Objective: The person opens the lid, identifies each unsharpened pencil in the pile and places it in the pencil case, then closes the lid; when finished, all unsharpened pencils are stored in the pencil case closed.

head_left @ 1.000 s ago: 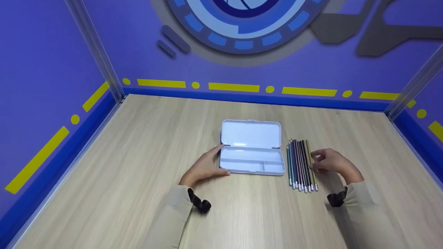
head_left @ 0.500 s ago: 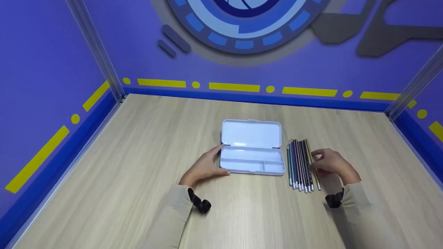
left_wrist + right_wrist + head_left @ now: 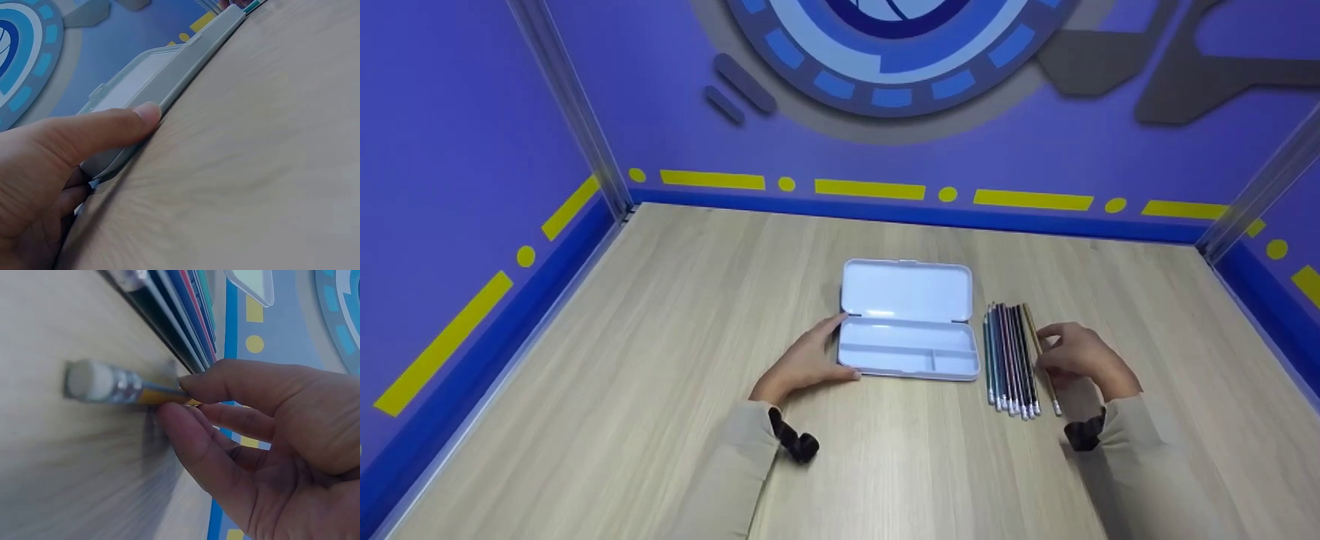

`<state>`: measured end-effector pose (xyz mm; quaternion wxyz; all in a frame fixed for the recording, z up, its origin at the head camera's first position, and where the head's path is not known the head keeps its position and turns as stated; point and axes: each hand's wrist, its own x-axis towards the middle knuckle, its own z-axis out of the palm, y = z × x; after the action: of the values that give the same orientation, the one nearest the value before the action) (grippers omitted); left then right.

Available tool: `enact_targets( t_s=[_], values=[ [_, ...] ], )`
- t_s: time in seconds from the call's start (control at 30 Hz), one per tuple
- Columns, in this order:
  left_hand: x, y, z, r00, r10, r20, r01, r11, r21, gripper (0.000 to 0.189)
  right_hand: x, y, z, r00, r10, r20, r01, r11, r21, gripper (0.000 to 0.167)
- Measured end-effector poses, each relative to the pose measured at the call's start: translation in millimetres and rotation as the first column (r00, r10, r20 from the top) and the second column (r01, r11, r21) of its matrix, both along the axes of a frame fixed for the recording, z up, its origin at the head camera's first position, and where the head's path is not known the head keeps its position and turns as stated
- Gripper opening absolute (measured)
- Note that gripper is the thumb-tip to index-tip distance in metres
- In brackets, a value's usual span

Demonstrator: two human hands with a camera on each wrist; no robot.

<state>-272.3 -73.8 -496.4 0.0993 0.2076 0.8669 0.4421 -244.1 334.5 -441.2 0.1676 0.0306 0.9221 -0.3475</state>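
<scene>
A white pencil case [image 3: 907, 290] lies on the table with its lid folded back, showing a long compartment and smaller ones. My left hand [image 3: 801, 361] grips its left end, the thumb along the front wall in the left wrist view and the other fingers behind. To the right of the case, several dark and coloured pencils [image 3: 1011, 364] lie side by side, eraser ends toward me. My right hand [image 3: 1081, 354] pinches a yellow pencil [image 3: 160, 394] between thumb and fingers, at the right edge of the row. Its white eraser [image 3: 90, 380] points toward the right wrist camera.
The wooden table [image 3: 675, 300] is bounded by blue-purple panels [image 3: 660, 135] with yellow markings at the back and both sides. Metal posts [image 3: 574, 112] stand at the corners. A black wrist camera [image 3: 799, 444] sits by the left sleeve.
The yellow pencil has come away from the row; its eraser end has swung right, leaving a gap beside the dark pencils. The left hand and the case stay in place.
</scene>
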Motion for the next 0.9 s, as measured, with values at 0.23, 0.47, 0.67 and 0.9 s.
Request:
enact_targets(
  t_s=[0.23, 0.47, 0.67, 0.9],
  values=[
    [0.1, 0.8, 0.4, 1.000, 0.004, 0.007, -0.004, 1.000, -0.006, 0.102, -0.7, 0.0, 1.5, 1.000, -0.002, 0.000, 0.002, 1.000, -0.015, 0.062],
    [-0.9, 2.6, -0.7, 1.000, 0.010, 0.002, -0.010, 1.000, -0.020, 0.104, -2.4, 2.5, 5.9, 1.000, -0.010, -0.001, 0.010, 0.999, -0.049, 0.067],
    [0.6, 2.6, 0.0, 1.000, 0.008, -0.005, -0.008, 1.000, -0.017, 0.103, -4.1, 0.4, 13.4, 0.999, -0.024, -0.025, 0.022, 0.995, -0.093, 0.067],
    [0.4, 1.5, -0.3, 1.000, 0.015, 0.000, -0.015, 1.000, -0.019, 0.104, -7.8, -9.6, 24.3, 0.994, -0.024, -0.109, 0.013, 0.995, -0.100, 0.057]
  ],
)
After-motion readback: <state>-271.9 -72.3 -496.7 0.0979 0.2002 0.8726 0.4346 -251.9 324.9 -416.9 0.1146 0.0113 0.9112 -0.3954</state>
